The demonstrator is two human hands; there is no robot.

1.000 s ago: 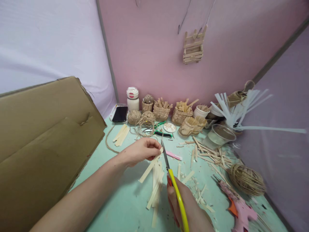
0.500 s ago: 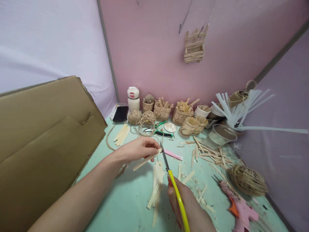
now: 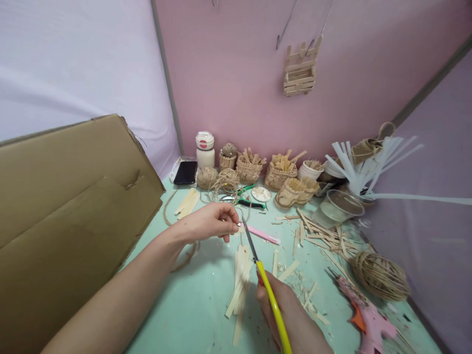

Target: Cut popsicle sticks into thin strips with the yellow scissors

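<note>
My left hand (image 3: 220, 221) hovers over the table, thumb and fingertips pinched together. Whatever is between them is too small or hidden to make out. In my right hand (image 3: 283, 307) is a pair of scissors with yellow handles (image 3: 272, 300). Their dark blades (image 3: 249, 238) point up and away, looking nearly closed, with the tips close to the left fingertips. A pink slim tool (image 3: 262, 234) lies just behind the blades. Below my left hand, a loose stack of pale wooden strips (image 3: 239, 287) rests on the table, with short offcuts (image 3: 306, 295) to its right.
A cardboard sheet (image 3: 73, 211) rises at left. A pink glue gun (image 3: 368, 314) and a twine ball (image 3: 381, 275) lie at right, near scattered sticks (image 3: 320, 233). Green-handled pruners (image 3: 250, 203), a phone (image 3: 185, 172) and small baskets (image 3: 280, 174) line the back.
The pale strip that stuck out of my left hand no longer shows. That hand has moved slightly left and uncovered more of the pink tool. The scissors have barely moved.
</note>
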